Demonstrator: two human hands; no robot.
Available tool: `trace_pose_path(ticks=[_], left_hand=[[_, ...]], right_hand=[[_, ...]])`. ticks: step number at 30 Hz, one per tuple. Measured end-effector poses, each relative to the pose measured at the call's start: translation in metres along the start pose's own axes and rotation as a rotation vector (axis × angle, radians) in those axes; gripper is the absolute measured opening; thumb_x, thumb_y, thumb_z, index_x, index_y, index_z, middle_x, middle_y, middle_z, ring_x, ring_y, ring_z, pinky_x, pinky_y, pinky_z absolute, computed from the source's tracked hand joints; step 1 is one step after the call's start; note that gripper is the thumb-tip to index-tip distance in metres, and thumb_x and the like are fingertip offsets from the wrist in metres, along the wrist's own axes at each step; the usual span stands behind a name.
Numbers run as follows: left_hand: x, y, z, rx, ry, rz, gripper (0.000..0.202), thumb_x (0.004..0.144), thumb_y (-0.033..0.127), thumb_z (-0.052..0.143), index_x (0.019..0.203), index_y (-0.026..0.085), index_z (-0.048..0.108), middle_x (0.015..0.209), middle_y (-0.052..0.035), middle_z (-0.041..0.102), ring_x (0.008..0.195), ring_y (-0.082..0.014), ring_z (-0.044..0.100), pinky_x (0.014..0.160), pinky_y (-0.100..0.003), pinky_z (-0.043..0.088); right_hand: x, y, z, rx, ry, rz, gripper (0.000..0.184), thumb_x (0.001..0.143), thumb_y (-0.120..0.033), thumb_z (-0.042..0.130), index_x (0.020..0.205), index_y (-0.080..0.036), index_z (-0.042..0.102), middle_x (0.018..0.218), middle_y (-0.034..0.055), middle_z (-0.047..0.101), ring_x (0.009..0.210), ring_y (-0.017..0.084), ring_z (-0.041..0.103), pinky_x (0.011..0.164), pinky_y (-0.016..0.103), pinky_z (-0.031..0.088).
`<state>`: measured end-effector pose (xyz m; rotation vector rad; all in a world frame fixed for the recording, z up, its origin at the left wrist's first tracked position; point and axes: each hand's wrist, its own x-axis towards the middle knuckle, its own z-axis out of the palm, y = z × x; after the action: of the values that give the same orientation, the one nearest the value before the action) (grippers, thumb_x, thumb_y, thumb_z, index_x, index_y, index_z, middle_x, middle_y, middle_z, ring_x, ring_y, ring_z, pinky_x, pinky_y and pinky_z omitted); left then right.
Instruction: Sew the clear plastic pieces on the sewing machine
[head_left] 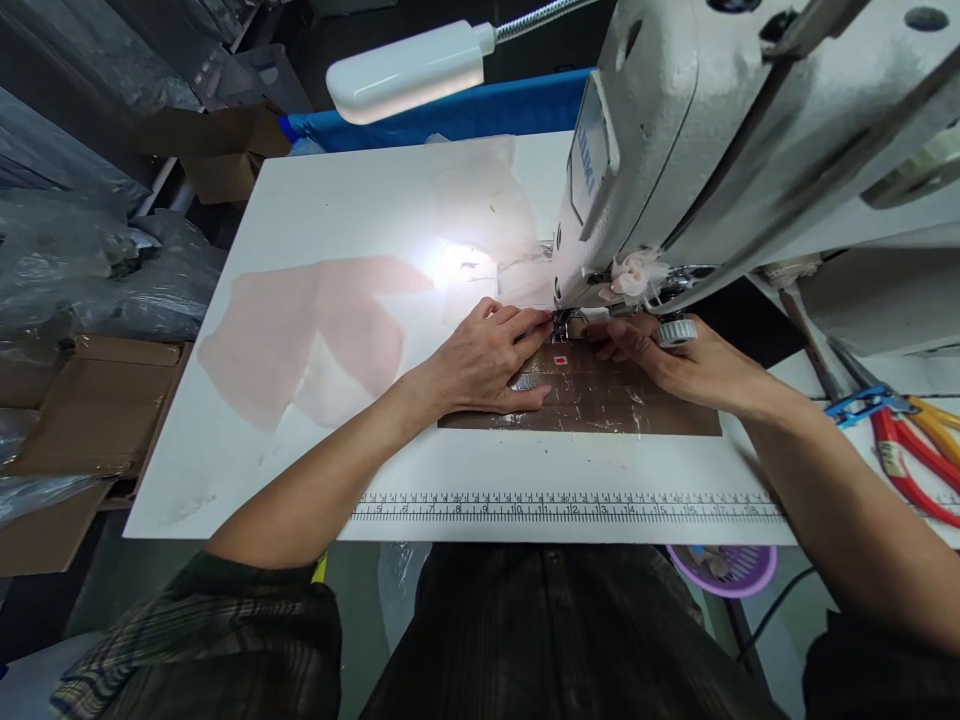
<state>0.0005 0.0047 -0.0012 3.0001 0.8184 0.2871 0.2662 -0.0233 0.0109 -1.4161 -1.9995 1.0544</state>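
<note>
My left hand lies flat beside the presser foot of a sewing machine, its fingertips close to the foot and its thumb stretched over a brown taped panel. Right of the foot, my right hand has its thumb and fingers pinched together low over the panel; whatever is between them is too small or hidden to make out. Part of that hand sits behind a knurled knob. Sheer pale pink fabric pieces lie spread on the white table to the left.
A white lamp shines over the table. A ruler strip runs along the front edge. Red-handled and yellow-handled tools lie at the right. A purple basket hangs below; cardboard boxes stand left.
</note>
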Motion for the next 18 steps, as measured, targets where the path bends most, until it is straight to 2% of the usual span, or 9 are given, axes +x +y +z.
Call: trace_pose_path(ticks=[3,5,8,11,15,18], left_hand=[[0.000,0.000,0.001,0.015,0.010,-0.003,0.066,0.094,0.055,0.050,0.139,0.007,0.054,0.143,-0.0208,0.056,0.118,-0.0330,0.058,0.098,-0.048,0.042],[0.000,0.000,0.001,0.019,0.011,-0.006,0.066,0.094,0.055,0.050,0.138,0.007,0.054,0.143,-0.0208,0.056,0.118,-0.0331,0.058,0.098,-0.048,0.042],[0.000,0.001,0.003,0.012,0.025,-0.009,0.065,0.094,0.055,0.050,0.137,0.007,0.055,0.142,-0.0207,0.057,0.119,-0.0333,0.058,0.098,-0.048,0.043],[-0.001,0.000,0.007,-0.004,0.066,-0.009,0.063,0.094,0.055,0.050,0.135,0.008,0.055,0.140,-0.0208,0.058,0.119,-0.0338,0.058,0.097,-0.049,0.043],[-0.003,-0.001,0.013,-0.060,0.155,-0.037,0.060,0.095,0.052,0.051,0.138,0.010,0.051,0.140,-0.0220,0.056,0.121,-0.0332,0.057,0.097,-0.049,0.044],[-0.004,-0.001,0.016,-0.070,0.252,-0.114,0.061,0.095,0.048,0.052,0.143,0.011,0.043,0.144,-0.0236,0.052,0.127,-0.0338,0.053,0.098,-0.049,0.044]], right_hand=[[0.003,0.003,0.007,-0.049,0.135,0.024,0.044,0.099,-0.053,0.047,0.085,-0.020,0.072,0.082,0.0070,0.073,0.077,0.021,0.068,0.075,0.034,0.055],[0.003,0.003,0.011,-0.097,0.182,0.037,0.046,0.099,-0.056,0.045,0.085,-0.021,0.070,0.081,0.0076,0.071,0.076,0.022,0.067,0.072,0.035,0.053],[-0.003,0.001,0.014,-0.120,0.135,0.011,0.047,0.096,-0.061,0.046,0.105,-0.021,0.068,0.093,0.0091,0.071,0.083,0.024,0.067,0.071,0.035,0.052],[-0.012,-0.001,0.017,-0.130,0.108,0.055,0.057,0.091,-0.064,0.053,0.124,-0.018,0.063,0.096,0.0098,0.070,0.078,0.023,0.065,0.065,0.035,0.050],[-0.016,-0.003,0.020,-0.165,0.161,0.106,0.050,0.090,-0.053,0.052,0.120,-0.015,0.066,0.085,0.0081,0.067,0.069,0.020,0.060,0.061,0.034,0.045],[-0.015,-0.006,0.020,-0.187,0.169,0.129,0.049,0.089,-0.048,0.050,0.119,-0.013,0.067,0.083,0.0079,0.065,0.065,0.018,0.055,0.060,0.033,0.042]])
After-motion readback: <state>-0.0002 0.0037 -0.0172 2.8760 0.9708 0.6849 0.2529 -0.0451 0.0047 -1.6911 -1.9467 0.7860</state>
